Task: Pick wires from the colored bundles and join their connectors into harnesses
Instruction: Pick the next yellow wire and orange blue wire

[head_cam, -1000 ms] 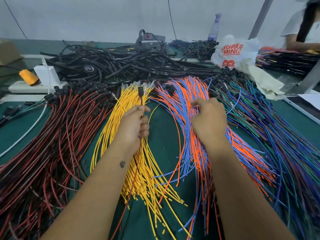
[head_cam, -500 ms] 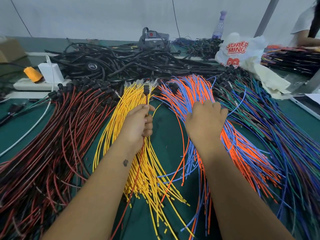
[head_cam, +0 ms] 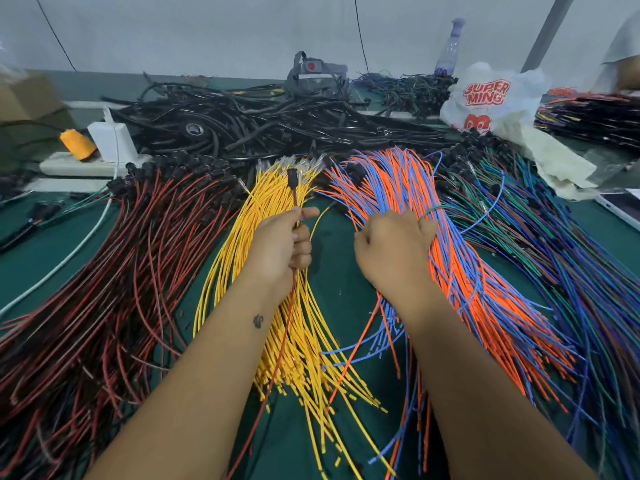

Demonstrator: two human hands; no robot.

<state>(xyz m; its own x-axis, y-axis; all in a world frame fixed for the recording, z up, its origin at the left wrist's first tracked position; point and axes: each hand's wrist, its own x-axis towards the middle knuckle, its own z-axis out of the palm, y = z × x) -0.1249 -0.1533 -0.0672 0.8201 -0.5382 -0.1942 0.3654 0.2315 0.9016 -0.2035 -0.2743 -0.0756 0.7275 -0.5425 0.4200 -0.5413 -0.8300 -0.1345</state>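
Colored wire bundles fan across the green table (head_cam: 332, 258): red-black wires (head_cam: 114, 271) at left, yellow wires (head_cam: 263, 209) in the middle, orange-blue wires (head_cam: 460, 271) to their right, green-blue-purple wires (head_cam: 561, 258) at far right. My left hand (head_cam: 280, 247) grips a red wire (head_cam: 277, 368) whose black connector (head_cam: 292, 178) sticks up above my fist, together with a yellow wire. My right hand (head_cam: 391, 254) lies on the orange-blue bundle with fingers curled into its wires, near a green wire loop (head_cam: 429, 211).
A heap of black cables (head_cam: 263, 126) fills the back of the table. A white power strip with adapter (head_cam: 107, 143) and orange plug (head_cam: 78, 143) sits back left. A white plastic bag (head_cam: 491, 98) and a bottle (head_cam: 450, 46) stand back right; another person's arm shows at far right.
My right hand has slid rightward across the orange-blue bundle toward the green-blue wires. My left hand keeps holding the red wire in about the same spot.
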